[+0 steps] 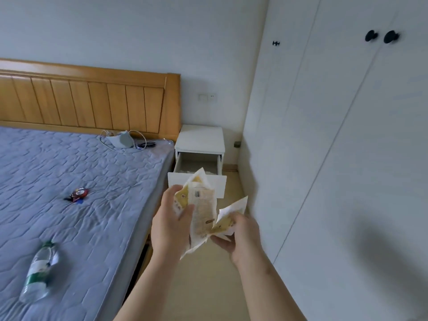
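We've got both hands, left (pixel 172 224) and right (pixel 240 237), gripping crumpled wrappers (pixel 202 212); next, probably drop them in the open drawer (pixel 196 166).

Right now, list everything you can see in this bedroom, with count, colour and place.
papers: two, white and yellow, crumpled, one per hand
bottle: one, clear with green label, lying on mattress
small item: one, red, mid-mattress
cable: one, white, mattress by headboard
mattress: one, blue-grey, left
headboard: one, orange wood, behind mattress
nightstand: one, white, beside mattress, drawer open
wardrobe: one, white, right, black knobs
left hand: one, pinches larger paper
right hand: one, pinches smaller paper
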Demonstrator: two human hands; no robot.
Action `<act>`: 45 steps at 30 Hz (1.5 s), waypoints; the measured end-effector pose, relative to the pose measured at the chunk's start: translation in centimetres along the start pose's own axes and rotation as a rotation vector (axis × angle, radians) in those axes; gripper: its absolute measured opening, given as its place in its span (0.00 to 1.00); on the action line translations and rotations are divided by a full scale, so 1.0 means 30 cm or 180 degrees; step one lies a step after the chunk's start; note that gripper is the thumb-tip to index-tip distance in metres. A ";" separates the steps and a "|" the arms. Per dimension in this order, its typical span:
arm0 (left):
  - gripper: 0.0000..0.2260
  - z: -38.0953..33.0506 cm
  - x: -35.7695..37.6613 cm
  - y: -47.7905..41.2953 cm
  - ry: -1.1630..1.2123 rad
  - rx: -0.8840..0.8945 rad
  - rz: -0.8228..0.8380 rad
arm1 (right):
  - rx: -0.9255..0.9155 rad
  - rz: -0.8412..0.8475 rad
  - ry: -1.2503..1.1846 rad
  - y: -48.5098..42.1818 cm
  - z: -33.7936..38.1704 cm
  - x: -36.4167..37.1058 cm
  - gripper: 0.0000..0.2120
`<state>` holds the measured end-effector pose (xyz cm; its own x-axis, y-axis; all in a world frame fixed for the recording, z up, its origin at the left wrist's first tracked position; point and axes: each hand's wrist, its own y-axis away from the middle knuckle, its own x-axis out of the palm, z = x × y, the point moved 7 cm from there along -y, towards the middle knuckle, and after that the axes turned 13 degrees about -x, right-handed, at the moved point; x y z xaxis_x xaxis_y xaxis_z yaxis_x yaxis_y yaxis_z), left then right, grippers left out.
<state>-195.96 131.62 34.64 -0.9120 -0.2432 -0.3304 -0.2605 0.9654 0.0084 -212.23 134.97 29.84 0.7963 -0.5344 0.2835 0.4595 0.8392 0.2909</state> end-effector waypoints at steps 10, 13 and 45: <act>0.15 -0.059 0.242 -0.550 -0.0480 0.0399 0.0837 | -0.0083 0.0654 -0.0162 -0.528 0.035 0.388 0.18; 0.15 -0.111 0.305 -0.756 -0.0534 0.0511 0.1052 | -0.0248 0.0724 -0.0140 -0.694 0.081 0.518 0.17; 0.13 0.092 1.226 -2.391 0.0541 -0.1351 0.0698 | -0.0154 0.0036 0.1638 -2.533 0.081 0.933 0.08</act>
<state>-209.95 53.68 19.27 -0.9891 -0.0849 -0.1200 -0.1308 0.8808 0.4550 -225.80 55.99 17.88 0.8861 -0.4164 -0.2034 0.4578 0.8549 0.2443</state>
